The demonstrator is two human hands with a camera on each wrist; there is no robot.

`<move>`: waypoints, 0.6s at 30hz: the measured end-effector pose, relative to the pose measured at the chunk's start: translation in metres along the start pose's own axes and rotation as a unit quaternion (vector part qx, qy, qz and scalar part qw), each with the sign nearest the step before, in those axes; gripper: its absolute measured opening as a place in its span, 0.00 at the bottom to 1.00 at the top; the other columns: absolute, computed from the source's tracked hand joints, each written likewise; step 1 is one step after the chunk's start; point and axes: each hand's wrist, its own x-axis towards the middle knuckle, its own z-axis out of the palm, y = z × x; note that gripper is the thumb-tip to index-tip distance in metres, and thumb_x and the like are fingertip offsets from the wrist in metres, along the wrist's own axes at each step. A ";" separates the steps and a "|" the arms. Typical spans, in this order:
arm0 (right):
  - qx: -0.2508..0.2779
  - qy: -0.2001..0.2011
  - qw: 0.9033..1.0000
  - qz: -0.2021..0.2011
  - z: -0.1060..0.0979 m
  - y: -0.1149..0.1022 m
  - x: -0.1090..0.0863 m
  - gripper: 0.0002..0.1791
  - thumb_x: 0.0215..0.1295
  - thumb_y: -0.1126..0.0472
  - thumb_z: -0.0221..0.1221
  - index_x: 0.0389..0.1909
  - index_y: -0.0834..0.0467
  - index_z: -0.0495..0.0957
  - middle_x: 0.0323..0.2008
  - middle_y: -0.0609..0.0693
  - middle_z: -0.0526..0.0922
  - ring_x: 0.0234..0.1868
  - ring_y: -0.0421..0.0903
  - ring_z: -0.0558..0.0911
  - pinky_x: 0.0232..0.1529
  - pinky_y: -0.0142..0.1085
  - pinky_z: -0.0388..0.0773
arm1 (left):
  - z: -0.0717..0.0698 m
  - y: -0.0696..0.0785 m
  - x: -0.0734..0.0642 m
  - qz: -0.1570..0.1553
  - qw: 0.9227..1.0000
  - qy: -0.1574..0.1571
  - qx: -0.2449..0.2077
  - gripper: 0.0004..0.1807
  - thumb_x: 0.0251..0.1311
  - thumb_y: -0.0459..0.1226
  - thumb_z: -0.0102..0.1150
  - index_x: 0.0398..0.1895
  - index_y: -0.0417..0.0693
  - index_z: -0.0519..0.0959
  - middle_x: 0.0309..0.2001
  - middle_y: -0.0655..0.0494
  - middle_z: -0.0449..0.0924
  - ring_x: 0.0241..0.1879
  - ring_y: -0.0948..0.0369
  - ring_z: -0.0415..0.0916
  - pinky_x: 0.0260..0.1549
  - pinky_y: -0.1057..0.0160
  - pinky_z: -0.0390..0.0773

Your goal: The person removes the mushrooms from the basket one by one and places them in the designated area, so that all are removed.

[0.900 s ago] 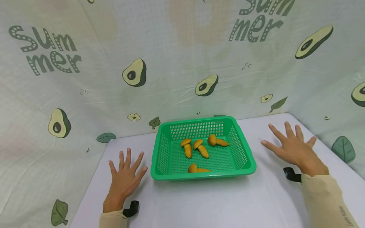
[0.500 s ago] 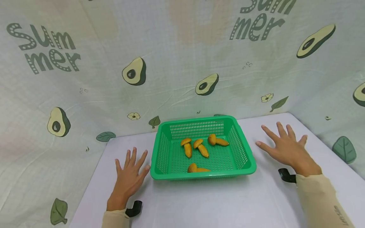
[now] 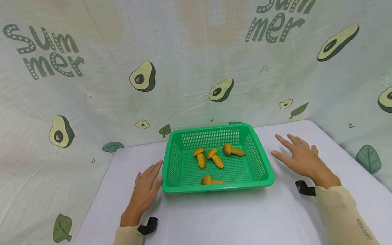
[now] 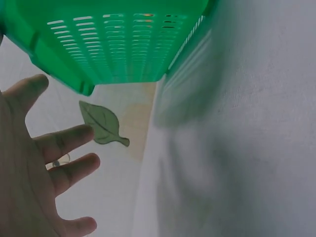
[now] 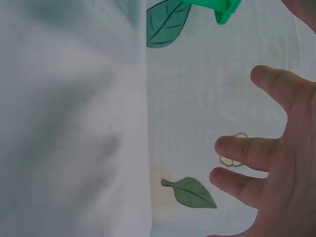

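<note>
A green plastic basket (image 3: 217, 186) with slotted walls stands on the table. In it lie several yellow-brown mushrooms, among them one by the near wall (image 3: 211, 180) and one at the back right (image 3: 233, 150). My left hand (image 3: 144, 190) is right at the basket's left rim, fingers extended and holding nothing. In the left wrist view, that hand (image 4: 34, 163) shows spread fingers beside the basket's slotted side (image 4: 118, 44). My right hand (image 3: 301, 159) hovers right of the basket, apart from it. Its fingers (image 5: 247, 153) are extended with nothing in them in the right wrist view.
A white-covered table (image 3: 220, 217) carries the basket. Behind it and at both sides hangs a pale cloth (image 3: 183, 61) printed with avocados, leaves and lettering. Each wrist bears a small black camera mount, such as the right one (image 3: 304, 188).
My left hand has moved right to the basket's left rim, its fingers drawing closer together. My right hand has shifted left toward the basket and turned. Basket and mushrooms stay in place.
</note>
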 end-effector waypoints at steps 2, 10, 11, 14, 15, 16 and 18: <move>0.003 -0.003 1.000 -0.002 0.001 -0.001 0.000 0.45 0.70 0.29 0.48 0.81 0.46 0.49 0.72 0.73 0.54 0.70 0.76 0.53 0.56 0.81 0.39 | 0.002 0.000 0.000 0.007 1.000 0.003 -0.030 0.30 0.76 0.48 0.45 0.79 0.57 0.59 0.72 0.48 0.67 0.70 0.44 0.61 0.62 0.24 0.45; 0.068 -0.032 0.997 -0.020 0.000 -0.004 -0.001 0.43 0.73 0.32 0.47 0.80 0.51 0.52 0.73 0.69 0.59 0.70 0.73 0.57 0.62 0.72 0.53 | 0.008 0.004 -0.001 0.025 0.990 0.001 -0.138 0.30 0.77 0.40 0.44 0.80 0.56 0.57 0.74 0.52 0.62 0.72 0.46 0.59 0.64 0.33 0.55; 0.078 -0.035 0.996 -0.020 0.000 -0.005 -0.002 0.43 0.73 0.32 0.47 0.80 0.51 0.53 0.73 0.69 0.59 0.70 0.72 0.58 0.62 0.72 0.53 | 0.009 0.004 -0.001 0.026 0.988 -0.001 -0.150 0.30 0.77 0.39 0.44 0.80 0.56 0.56 0.74 0.51 0.61 0.72 0.46 0.59 0.64 0.35 0.56; 0.106 -0.035 0.993 -0.022 0.000 -0.007 -0.002 0.42 0.74 0.34 0.47 0.79 0.53 0.54 0.71 0.68 0.63 0.67 0.70 0.65 0.60 0.69 0.60 | 0.011 0.007 -0.001 0.018 0.983 -0.010 -0.182 0.31 0.77 0.38 0.43 0.80 0.58 0.54 0.76 0.53 0.59 0.73 0.49 0.56 0.67 0.40 0.57; 0.117 -0.034 0.992 -0.023 0.000 -0.007 -0.002 0.41 0.75 0.35 0.47 0.79 0.53 0.54 0.71 0.67 0.64 0.66 0.70 0.67 0.59 0.69 0.63 | 0.012 0.008 -0.001 0.014 0.981 -0.013 -0.192 0.31 0.77 0.38 0.43 0.80 0.58 0.54 0.76 0.53 0.58 0.74 0.50 0.55 0.69 0.45 0.56; 0.128 -0.033 0.991 -0.023 0.000 -0.008 -0.001 0.40 0.76 0.36 0.47 0.79 0.53 0.54 0.70 0.67 0.66 0.64 0.70 0.70 0.58 0.68 0.65 | 0.013 0.009 -0.001 0.010 0.979 -0.015 -0.202 0.31 0.78 0.38 0.43 0.80 0.59 0.53 0.77 0.54 0.57 0.74 0.51 0.54 0.70 0.51 0.56; 0.146 -0.031 0.989 -0.026 -0.001 -0.008 -0.001 0.38 0.77 0.38 0.47 0.79 0.54 0.54 0.68 0.66 0.69 0.61 0.70 0.73 0.55 0.67 0.69 | 0.014 0.011 -0.002 0.001 0.976 -0.017 -0.219 0.30 0.78 0.38 0.42 0.81 0.60 0.53 0.77 0.56 0.55 0.75 0.53 0.52 0.70 0.62 0.53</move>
